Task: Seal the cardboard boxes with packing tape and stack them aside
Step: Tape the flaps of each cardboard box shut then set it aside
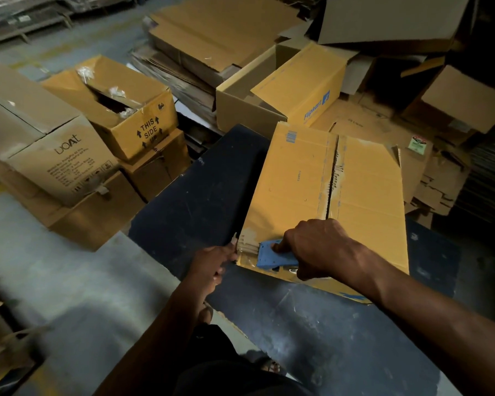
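Observation:
A yellow-brown cardboard box [363, 195] lies on a dark blue table [200, 195], its two top flaps folded shut with an open seam down the middle. My right hand [315, 244] grips a blue tape dispenser [272, 257] pressed on the box's near left corner. My left hand [215, 261] pinches the clear tape end [235, 241] at that corner's edge, just left of the dispenser. The tape roll itself is hidden under my right hand.
A stack of boxes stands left of the table: a "boAt" box [40, 144] and a "THIS SIDE UP" box [132, 110] with torn top. An open Flipkart box [283, 90] and flattened cardboard [220, 38] lie behind. Concrete floor [69, 281] at lower left.

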`<state>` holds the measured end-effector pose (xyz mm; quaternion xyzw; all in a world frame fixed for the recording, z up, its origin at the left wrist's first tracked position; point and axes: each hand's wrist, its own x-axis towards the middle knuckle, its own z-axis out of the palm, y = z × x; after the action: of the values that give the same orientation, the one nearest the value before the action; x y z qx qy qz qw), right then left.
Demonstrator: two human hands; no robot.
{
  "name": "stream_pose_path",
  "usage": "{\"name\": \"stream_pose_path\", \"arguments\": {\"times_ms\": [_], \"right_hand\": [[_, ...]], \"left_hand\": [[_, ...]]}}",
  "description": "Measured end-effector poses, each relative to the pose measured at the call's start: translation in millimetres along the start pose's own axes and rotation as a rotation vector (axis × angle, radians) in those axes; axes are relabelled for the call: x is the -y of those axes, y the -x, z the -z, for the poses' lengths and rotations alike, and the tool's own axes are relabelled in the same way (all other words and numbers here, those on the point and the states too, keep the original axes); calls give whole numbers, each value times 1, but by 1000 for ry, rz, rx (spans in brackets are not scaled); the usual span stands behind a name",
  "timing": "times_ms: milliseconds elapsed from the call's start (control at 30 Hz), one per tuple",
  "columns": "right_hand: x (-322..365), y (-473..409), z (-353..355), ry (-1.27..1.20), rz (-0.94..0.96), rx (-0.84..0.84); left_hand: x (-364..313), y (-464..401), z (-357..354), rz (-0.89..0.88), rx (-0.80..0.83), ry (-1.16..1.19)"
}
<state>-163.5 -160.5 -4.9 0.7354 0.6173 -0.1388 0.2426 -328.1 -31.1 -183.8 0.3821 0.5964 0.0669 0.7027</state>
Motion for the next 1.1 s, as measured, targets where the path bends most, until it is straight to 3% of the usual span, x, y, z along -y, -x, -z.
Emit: {"name": "stream_pose_path", "arguments": {"times_ms": [133, 200, 267, 333, 400, 433, 500, 600, 733, 1100], "right_hand": [[1, -2, 3, 18, 15, 10], [-1, -3, 5, 17, 13, 19], [-1, -3, 6, 16, 21, 32], [2, -2, 8, 51, 36, 39], [4, -1, 10, 86, 52, 42], [5, 0, 10, 104, 57, 42], [7, 2, 10, 133, 58, 55], [7, 2, 9, 139, 51, 95], [-10, 13, 5, 88, 43, 142], [-51, 50, -26, 74, -26, 194]], "left_hand": [[15, -6, 1, 139, 26, -41], [18, -10, 4, 79, -33, -72], [13, -9, 11, -220, -169, -183], [8, 1, 16, -752, -284, -403], [4, 15, 10, -1345, -170, -687], [8, 13, 6, -1537, -58, -891], [19, -10, 2, -1680, 41, -1241], [20, -43, 4, -1861, -8, -1264], [17, -40, -3, -1977, -58, -1195], [22, -39, -8, -1889, -65, -1172]]}}
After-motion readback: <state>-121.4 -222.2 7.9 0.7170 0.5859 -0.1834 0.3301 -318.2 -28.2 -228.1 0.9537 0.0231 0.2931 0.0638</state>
